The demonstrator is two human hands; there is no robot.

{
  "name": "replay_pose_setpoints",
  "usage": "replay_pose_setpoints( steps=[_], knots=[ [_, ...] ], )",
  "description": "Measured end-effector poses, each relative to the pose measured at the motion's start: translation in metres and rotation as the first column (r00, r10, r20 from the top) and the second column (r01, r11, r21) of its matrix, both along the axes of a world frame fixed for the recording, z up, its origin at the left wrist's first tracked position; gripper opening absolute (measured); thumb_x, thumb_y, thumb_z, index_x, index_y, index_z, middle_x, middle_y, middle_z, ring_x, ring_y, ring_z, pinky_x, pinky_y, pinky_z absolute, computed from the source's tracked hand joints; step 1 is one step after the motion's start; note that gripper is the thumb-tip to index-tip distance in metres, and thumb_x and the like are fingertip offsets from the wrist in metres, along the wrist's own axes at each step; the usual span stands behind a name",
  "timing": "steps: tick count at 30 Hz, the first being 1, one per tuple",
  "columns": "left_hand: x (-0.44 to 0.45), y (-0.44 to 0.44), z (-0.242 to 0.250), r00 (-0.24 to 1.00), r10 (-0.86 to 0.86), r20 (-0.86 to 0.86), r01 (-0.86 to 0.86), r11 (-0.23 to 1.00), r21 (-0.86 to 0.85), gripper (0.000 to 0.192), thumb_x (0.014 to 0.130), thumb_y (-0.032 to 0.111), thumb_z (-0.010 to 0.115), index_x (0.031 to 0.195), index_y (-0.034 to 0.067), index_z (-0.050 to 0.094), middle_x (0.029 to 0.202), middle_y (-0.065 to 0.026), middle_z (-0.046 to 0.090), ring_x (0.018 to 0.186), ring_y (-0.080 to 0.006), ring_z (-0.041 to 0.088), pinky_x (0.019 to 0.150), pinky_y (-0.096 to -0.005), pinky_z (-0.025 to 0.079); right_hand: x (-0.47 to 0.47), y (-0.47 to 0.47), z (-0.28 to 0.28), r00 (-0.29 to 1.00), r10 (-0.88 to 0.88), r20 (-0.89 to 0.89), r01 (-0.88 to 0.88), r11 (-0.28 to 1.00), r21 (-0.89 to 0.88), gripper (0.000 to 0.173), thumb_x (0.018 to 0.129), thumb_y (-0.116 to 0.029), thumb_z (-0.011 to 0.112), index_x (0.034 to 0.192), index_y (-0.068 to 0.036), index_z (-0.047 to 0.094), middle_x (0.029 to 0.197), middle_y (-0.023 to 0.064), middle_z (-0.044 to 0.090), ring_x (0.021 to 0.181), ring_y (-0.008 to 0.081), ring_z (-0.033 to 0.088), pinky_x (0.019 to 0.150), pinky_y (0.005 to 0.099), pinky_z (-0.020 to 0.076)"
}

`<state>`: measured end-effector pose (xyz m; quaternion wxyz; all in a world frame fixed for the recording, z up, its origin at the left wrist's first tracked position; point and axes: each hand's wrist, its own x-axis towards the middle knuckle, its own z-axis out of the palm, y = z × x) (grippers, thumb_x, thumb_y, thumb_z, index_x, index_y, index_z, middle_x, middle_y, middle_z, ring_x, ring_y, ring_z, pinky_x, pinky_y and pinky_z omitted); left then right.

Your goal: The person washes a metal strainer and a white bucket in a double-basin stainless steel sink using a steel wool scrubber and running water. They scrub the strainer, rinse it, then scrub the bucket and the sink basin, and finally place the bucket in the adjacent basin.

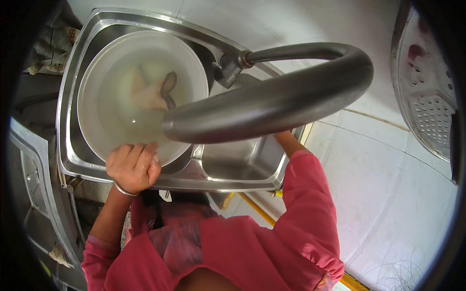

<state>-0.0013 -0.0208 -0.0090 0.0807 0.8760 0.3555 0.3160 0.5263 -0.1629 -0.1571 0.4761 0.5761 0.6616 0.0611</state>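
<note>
My left hand (134,167), with a metal bangle at its wrist, is closed over the near rim of a round white basin (83,98). The basin stands in the left bowl of a stainless steel sink (63,145) and holds cloudy, yellowish water. A beige-pink item with a dark curved edge (168,85) lies partly under the water; its kind is unclear. Across the right bowl (233,156) arches a metal faucet (269,105), its spout end over the basin. My right arm reaches behind the spout, which hides my right hand.
A perforated metal tray or strainer (433,109) is at the far right. Folded cloth (51,47) lies beyond the sink's left edge. Another metal fixture (40,163) stands at the lower left. White tiles (367,160) spread to the right, with a yellow edging (255,207) near my body.
</note>
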Motion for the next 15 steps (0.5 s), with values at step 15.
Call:
replay_pose_setpoints(
  steps=[15],
  knots=[
    [-0.008, 0.006, -0.002, 0.998, -0.018, 0.053, 0.018, 1.000, 0.006, 0.021, 0.073, 0.019, 0.066, 0.091, 0.014, 0.074, 0.073, 0.0007, 0.061, 0.062, -0.0193, 0.056, 0.057, -0.0313, 0.043, 0.065, -0.041, -0.048, 0.986, -0.166, 0.034, 0.164, 0.985, 0.044, 0.027, 0.090, -0.024, 0.058, 0.102, -0.016, 0.080, 0.139, 0.0072, 0.059, 0.135, 0.0262, 0.044, 0.093, 0.0482, 0.0403]
  ],
)
